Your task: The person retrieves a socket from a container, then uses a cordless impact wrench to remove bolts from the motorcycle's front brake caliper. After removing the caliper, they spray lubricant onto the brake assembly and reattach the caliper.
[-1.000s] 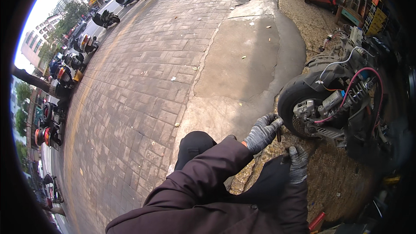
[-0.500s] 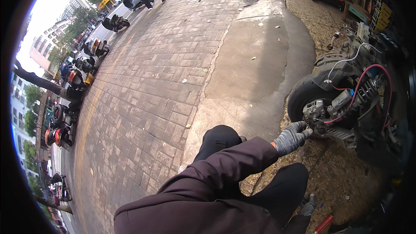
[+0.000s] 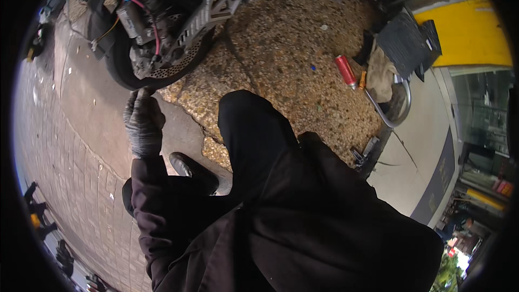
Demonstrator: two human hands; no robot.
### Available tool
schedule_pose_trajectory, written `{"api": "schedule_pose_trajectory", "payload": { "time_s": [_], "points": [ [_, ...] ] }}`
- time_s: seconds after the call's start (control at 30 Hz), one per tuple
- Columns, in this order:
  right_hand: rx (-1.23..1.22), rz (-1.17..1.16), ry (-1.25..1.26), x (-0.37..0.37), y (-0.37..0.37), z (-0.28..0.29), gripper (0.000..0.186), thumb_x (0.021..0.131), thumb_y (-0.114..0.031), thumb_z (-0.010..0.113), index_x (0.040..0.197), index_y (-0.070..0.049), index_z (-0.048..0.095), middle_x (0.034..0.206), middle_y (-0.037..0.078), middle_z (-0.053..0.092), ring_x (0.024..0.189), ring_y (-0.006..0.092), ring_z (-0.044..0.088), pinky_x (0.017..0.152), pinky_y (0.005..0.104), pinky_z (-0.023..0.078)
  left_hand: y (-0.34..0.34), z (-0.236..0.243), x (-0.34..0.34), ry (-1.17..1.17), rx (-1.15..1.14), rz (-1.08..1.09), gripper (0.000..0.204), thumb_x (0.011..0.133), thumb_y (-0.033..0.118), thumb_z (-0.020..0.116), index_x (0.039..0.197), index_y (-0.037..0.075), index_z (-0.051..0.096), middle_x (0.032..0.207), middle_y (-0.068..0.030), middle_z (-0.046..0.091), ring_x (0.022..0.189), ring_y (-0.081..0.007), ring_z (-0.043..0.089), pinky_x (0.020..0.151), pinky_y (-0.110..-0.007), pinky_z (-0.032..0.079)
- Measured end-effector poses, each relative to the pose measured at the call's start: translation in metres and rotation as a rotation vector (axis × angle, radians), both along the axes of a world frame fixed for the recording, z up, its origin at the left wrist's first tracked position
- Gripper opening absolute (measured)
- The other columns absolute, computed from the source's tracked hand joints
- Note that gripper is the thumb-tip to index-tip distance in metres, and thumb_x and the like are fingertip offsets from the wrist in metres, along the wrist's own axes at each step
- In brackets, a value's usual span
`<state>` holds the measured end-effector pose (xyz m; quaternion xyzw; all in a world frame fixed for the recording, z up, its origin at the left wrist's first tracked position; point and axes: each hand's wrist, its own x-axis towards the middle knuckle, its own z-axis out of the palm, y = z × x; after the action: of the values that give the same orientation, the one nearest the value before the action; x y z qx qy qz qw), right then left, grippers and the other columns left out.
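Note:
My left hand (image 3: 143, 121), in a grey knitted glove, is closed, with its fingertips against the lower edge of a black motorcycle tyre (image 3: 116, 67). Anything between its fingers is hidden. Just above the fingers, inside the wheel, are a grey brake caliper (image 3: 141, 64) and a perforated brake disc (image 3: 186, 60). A red hose (image 3: 157, 35) runs down to the caliper, beside a silver cylinder (image 3: 130, 19). A slotted metal arm (image 3: 205, 19) slants off to the right. My right hand is out of sight; only its dark sleeve shows at the right.
A red spray can (image 3: 346, 71) lies on the pebbled ground to the right. Near it are a beige cloth (image 3: 381, 75), a dark flat panel (image 3: 403, 43) and a curved metal tube (image 3: 383, 116). A yellow board (image 3: 467, 32) stands farther right, above a pale step (image 3: 411, 167).
My view has swung to the right, so the wheel now sits at the upper left and the spray can shows fully. My left hand remains at the wheel. My right hand has gone out of view.

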<state>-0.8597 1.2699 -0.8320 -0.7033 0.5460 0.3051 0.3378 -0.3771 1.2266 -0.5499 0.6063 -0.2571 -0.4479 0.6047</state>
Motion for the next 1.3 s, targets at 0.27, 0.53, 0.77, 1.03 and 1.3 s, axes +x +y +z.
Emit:
{"api": "schedule_pose_trajectory", "payload": {
  "time_s": [0.27, 0.53, 0.77, 1.03, 1.3],
  "points": [
    [0.171, 0.01, -0.026, -0.025, 0.161, 0.01, 0.024, 0.079, -0.023, 0.058, 0.095, -0.006, 0.065, 0.093, 0.022, 0.063, 0.094, 0.0362, 0.062, 0.077, 0.0429, 0.051, -0.028, -0.047, 0.001, 0.209, 0.084, -0.162, 0.024, 0.094, 0.028, 0.052, 0.104, 0.008, 0.06, 0.064, 0.0046, 0.045, 0.048, -0.0038, 0.035, 0.043, -0.019, 0.027],
    [-0.072, -1.281, -0.207, -0.024, 0.069, 0.018, 0.027, 0.086, -0.031, 0.056, 0.086, -0.005, 0.065, 0.076, 0.013, 0.064, 0.07, 0.0258, 0.064, 0.061, 0.0403, 0.051, -0.042, -0.051, -0.017, 0.434, 0.078, -0.367, 0.02, 0.088, 0.015, 0.056, 0.105, 0.004, 0.057, 0.074, -0.005, 0.057, 0.052, -0.011, 0.049, 0.047, -0.024, 0.039],
    [-0.367, -0.663, -1.334, 0.184, -0.112, 0.17, 0.018, 0.088, -0.017, 0.062, 0.096, 0.0, 0.061, 0.083, 0.006, 0.065, 0.075, 0.0115, 0.058, 0.07, 0.0277, 0.048, -0.026, -0.048, -0.036, 0.56, 0.089, -0.26, 0.02, 0.093, 0.021, 0.053, 0.102, 0.003, 0.057, 0.083, -0.0089, 0.061, 0.064, -0.0152, 0.055, 0.057, -0.029, 0.045],
    [-0.023, -0.609, -1.293, 0.344, -0.074, 0.207, 0.027, 0.078, -0.015, 0.069, 0.098, -0.001, 0.057, 0.083, 0.014, 0.066, 0.074, 0.0251, 0.065, 0.071, 0.0347, 0.051, 0.005, -0.061, -0.022, 0.421, -0.04, 0.024, 0.026, 0.093, 0.024, 0.051, 0.107, 0.001, 0.053, 0.092, -0.0102, 0.059, 0.079, -0.0218, 0.057, 0.072, -0.034, 0.048],
    [0.333, -0.614, -1.058, 0.35, -0.063, 0.211, 0.024, 0.082, -0.006, 0.062, 0.104, -0.003, 0.054, 0.07, 0.01, 0.063, 0.06, 0.0159, 0.063, 0.057, 0.0301, 0.051, 0.028, -0.047, -0.022, 0.592, -0.038, 0.201, 0.03, 0.097, 0.024, 0.045, 0.108, -0.002, 0.054, 0.098, -0.0126, 0.063, 0.092, -0.023, 0.06, 0.084, -0.035, 0.047]
  ]
}}
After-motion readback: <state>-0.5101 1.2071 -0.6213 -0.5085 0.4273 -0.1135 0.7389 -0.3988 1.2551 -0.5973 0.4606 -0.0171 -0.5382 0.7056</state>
